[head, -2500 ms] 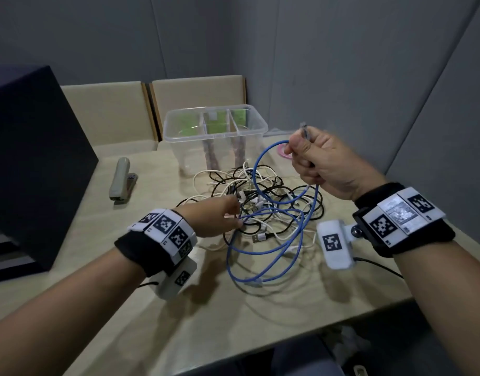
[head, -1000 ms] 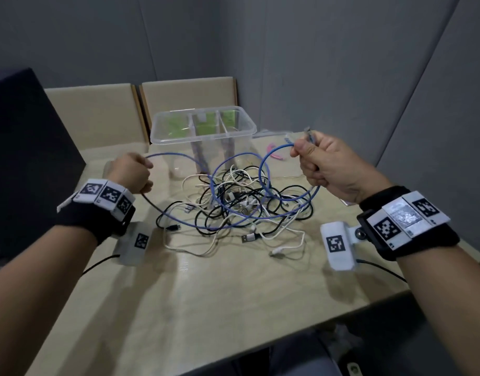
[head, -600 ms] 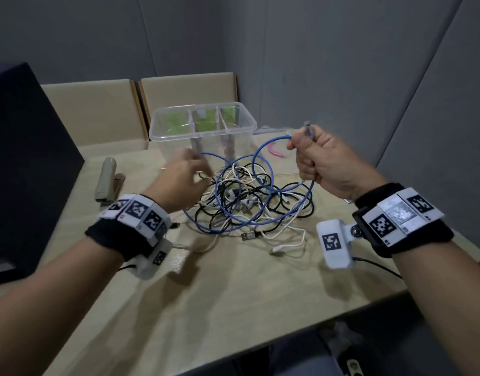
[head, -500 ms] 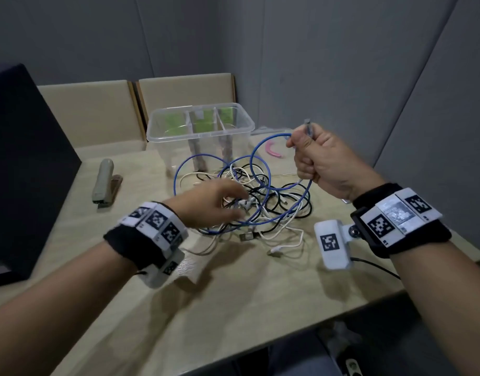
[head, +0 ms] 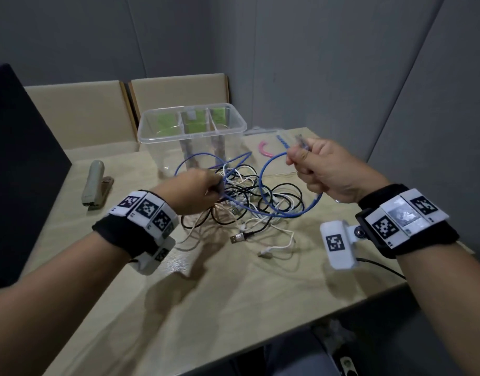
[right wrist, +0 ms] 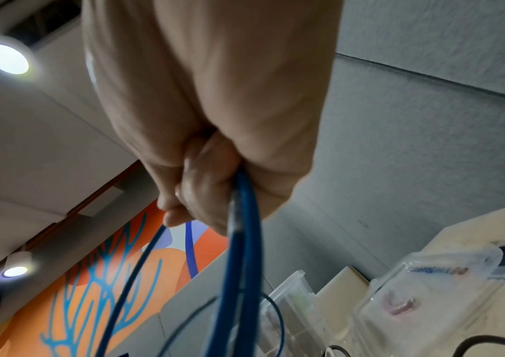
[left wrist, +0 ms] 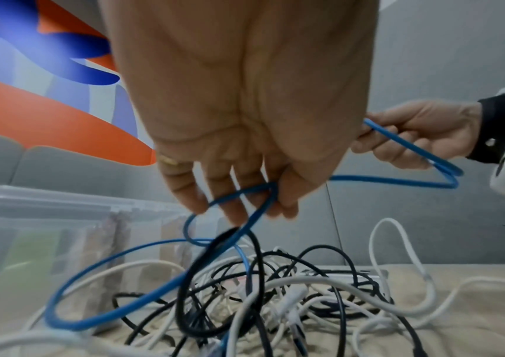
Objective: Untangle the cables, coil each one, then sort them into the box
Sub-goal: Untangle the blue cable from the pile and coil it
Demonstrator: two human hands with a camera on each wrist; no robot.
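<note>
Right hand (head: 328,173), fist tight around the blue cable (head: 285,213) near its plug end, sits right of centre in the head view. Left hand (head: 191,192), mid-frame, pinches a blue loop over the tangle (head: 249,202) of black and white leads. The clear box (head: 192,131) waits behind, upper centre.

Risk: that loop threads under a black lead, so a hard pull may cinch a knot or drag the whole pile along.

The left fingertips are blurred, and the blue cable's far end is lost in the pile.

The left hand (head: 191,192) has gone back into the tangle. It now pinches a blue cable (left wrist: 238,210) loop
</note>
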